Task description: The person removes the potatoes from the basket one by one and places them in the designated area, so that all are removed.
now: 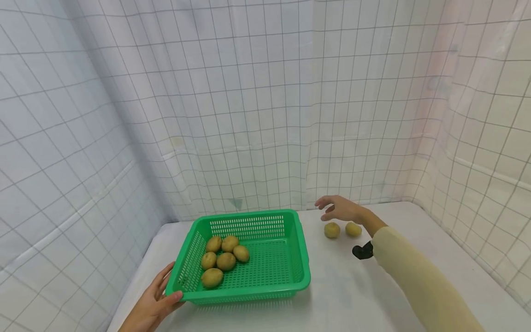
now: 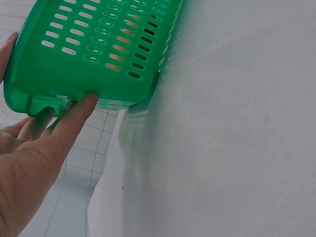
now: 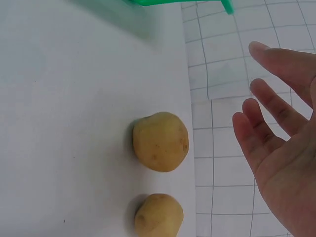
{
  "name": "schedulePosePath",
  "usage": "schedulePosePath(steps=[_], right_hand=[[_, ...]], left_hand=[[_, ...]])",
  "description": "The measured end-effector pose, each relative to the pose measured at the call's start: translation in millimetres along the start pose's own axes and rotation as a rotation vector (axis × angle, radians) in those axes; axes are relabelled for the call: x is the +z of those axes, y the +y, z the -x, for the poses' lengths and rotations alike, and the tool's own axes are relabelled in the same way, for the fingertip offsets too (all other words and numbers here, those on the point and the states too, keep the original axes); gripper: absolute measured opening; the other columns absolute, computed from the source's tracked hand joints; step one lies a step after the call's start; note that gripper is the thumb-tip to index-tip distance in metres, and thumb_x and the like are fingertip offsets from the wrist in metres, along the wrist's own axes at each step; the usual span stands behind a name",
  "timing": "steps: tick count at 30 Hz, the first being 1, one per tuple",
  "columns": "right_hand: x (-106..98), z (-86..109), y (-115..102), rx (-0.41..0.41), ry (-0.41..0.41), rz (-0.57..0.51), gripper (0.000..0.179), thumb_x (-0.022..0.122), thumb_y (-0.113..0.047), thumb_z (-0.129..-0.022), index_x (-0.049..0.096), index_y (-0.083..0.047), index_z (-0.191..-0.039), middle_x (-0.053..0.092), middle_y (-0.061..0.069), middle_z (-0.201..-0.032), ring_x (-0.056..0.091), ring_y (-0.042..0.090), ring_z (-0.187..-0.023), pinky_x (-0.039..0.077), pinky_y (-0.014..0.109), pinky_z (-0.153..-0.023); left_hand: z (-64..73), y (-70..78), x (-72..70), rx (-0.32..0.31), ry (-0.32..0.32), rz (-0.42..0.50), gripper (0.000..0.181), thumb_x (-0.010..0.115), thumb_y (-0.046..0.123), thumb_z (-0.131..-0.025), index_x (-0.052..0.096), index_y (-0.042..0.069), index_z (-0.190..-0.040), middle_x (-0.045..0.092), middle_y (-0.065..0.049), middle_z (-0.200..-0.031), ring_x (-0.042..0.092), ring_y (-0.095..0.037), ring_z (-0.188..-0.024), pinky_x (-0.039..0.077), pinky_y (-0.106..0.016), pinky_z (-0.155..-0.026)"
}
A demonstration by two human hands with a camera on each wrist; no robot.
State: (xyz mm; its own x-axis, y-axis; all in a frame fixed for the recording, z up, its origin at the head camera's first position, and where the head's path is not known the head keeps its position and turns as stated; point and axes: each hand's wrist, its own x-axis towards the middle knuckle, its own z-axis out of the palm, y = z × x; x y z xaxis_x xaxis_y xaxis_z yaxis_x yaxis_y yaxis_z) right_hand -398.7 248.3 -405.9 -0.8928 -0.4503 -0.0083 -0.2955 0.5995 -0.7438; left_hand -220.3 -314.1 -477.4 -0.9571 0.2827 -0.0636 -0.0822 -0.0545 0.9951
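Observation:
A green plastic basket (image 1: 271, 288) with slotted walls sits on the white table, several potatoes (image 1: 226, 261) gathered in its left half. My left hand (image 1: 155, 299) grips the basket's near left corner, thumb on the rim and fingers along the outer wall; in the left wrist view the fingers (image 2: 74, 121) reach under the rim. To the basket's right, my right hand (image 1: 342, 210) hovers empty with its fingers spread and slightly bent. Just below it in the head view lie two loose potatoes, one on the left (image 1: 332, 230) and one on the right (image 1: 353, 229).
A white sheet with a grid pattern (image 1: 257, 115) hangs behind the table and along both sides. A black object (image 1: 362, 251) shows at the right sleeve (image 1: 415, 272). The white tabletop (image 1: 332, 295) extends in front of the loose potatoes.

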Motion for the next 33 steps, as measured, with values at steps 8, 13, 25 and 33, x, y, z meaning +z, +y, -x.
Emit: schedulePosePath(steps=[8, 13, 25, 33], right_hand=[[11, -11.1, -17, -0.024, -0.03, -0.021, 0.047, 0.074, -0.016, -0.097, 0.059, -0.009, -0.141, 0.056, 0.019, -0.14, 0.053, 0.039, -0.127, 0.05, 0.051, -0.101], [16, -16.6, -25, -0.023, -0.021, -0.017, 0.045, 0.075, -0.016, -0.096, 0.062, -0.011, -0.138, 0.058, 0.018, -0.138, 0.056, 0.034, -0.123, 0.052, 0.049, -0.099], [28, -26.5, -40, -0.066, -0.038, -0.012, 0.045, 0.076, -0.017, -0.095, 0.062, -0.011, -0.137, 0.061, 0.012, -0.135, 0.057, 0.032, -0.12, 0.054, 0.047, -0.097], [35, -35.2, -54, -0.124, -0.088, -0.029, 0.043, 0.075, -0.014, -0.095, 0.063, -0.01, -0.137, 0.061, 0.013, -0.136, 0.059, 0.029, -0.118, 0.054, 0.044, -0.096]], left_hand=[[0.3, -0.1, -0.3, 0.012, -0.022, 0.009, 0.086, 0.053, 0.001, -0.107, -0.011, 0.011, -0.164, -0.015, -0.021, -0.168, 0.056, -0.006, -0.122, 0.051, -0.048, -0.102], [0.5, 0.5, 0.4, 0.006, -0.019, 0.012, 0.087, 0.054, 0.002, -0.107, -0.011, 0.011, -0.164, -0.015, -0.021, -0.168, 0.055, -0.007, -0.122, 0.05, -0.048, -0.103], [1.7, 1.2, 2.3, -0.005, 0.013, 0.0, 0.086, 0.055, 0.003, -0.107, -0.008, 0.013, -0.165, -0.012, -0.021, -0.169, 0.052, -0.012, -0.125, 0.05, -0.049, -0.103], [1.4, 0.2, 2.2, -0.002, 0.006, 0.005, 0.086, 0.054, 0.002, -0.107, -0.009, 0.012, -0.165, -0.013, -0.021, -0.168, 0.054, -0.008, -0.122, 0.051, -0.048, -0.102]])
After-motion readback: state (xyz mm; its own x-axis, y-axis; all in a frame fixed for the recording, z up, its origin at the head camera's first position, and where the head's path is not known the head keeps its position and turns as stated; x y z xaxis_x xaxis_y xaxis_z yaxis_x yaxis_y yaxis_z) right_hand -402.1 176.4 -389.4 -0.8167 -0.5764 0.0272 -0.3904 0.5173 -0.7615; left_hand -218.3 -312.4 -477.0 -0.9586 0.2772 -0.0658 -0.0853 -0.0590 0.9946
